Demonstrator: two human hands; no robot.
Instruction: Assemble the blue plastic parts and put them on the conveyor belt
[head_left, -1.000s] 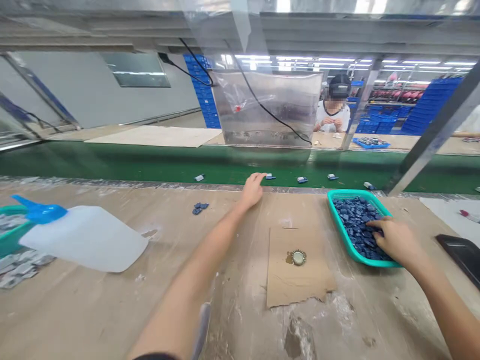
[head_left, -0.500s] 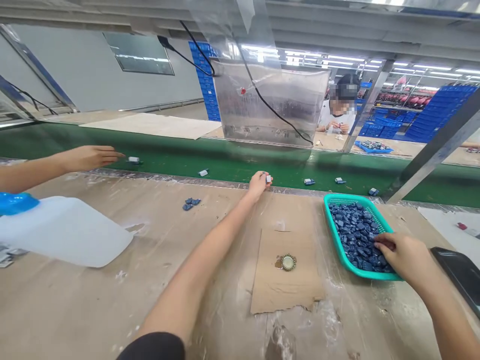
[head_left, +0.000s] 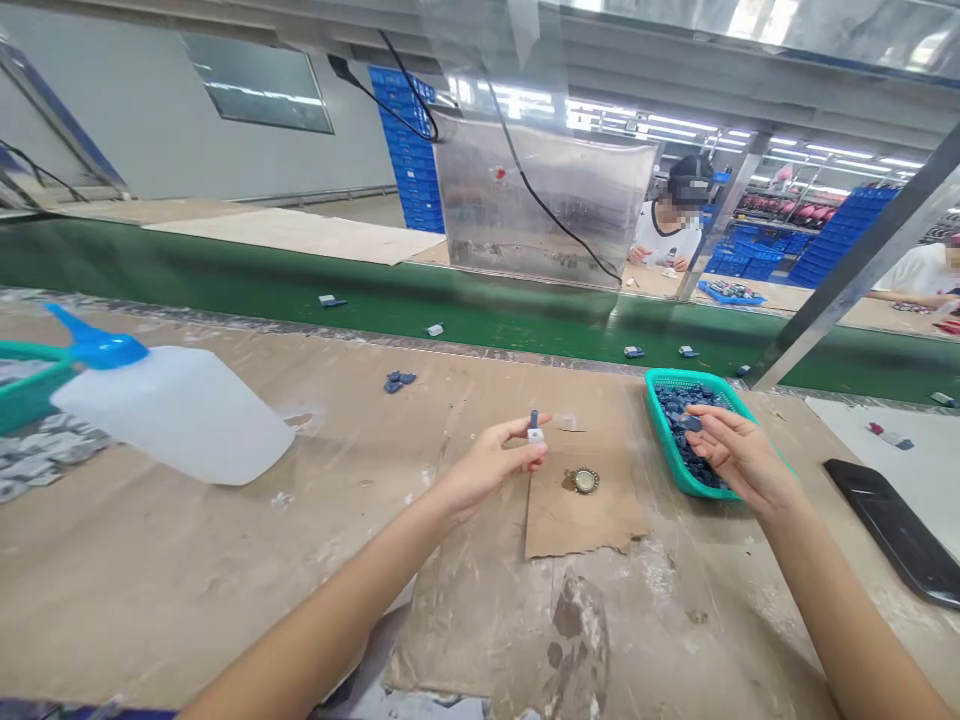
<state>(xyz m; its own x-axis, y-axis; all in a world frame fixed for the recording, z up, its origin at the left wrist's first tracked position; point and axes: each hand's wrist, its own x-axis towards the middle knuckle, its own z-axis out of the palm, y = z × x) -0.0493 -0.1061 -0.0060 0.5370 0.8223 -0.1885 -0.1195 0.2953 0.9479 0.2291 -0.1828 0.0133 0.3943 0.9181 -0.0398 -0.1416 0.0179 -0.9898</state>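
Between the thumb and fingers of my left hand (head_left: 502,455) is a small white-and-blue piece (head_left: 535,433), its dark blue end pointing up. My right hand (head_left: 739,450) pinches a dark blue piece (head_left: 691,423) just over the near part of a green basket (head_left: 654,430). Many similar dark blue pieces (head_left: 675,395) fill that basket. Between my hands a metal bottle cap (head_left: 585,480) lies on a cardboard sheet (head_left: 555,535), beside a wet brown spot.
A green conveyor belt (head_left: 510,335) runs across, carrying several white-and-blue pieces. A white squeeze bottle (head_left: 187,410) lies at left near another green basket (head_left: 30,385). Loose dark pieces (head_left: 399,381) sit on the table. A black phone (head_left: 892,525) lies at right. Co-workers sit beyond.
My left hand has drawn back from the belt with the white-and-blue piece. My right hand has lifted out of the basket holding a dark blue piece. Another person's arm at left is gone from view.
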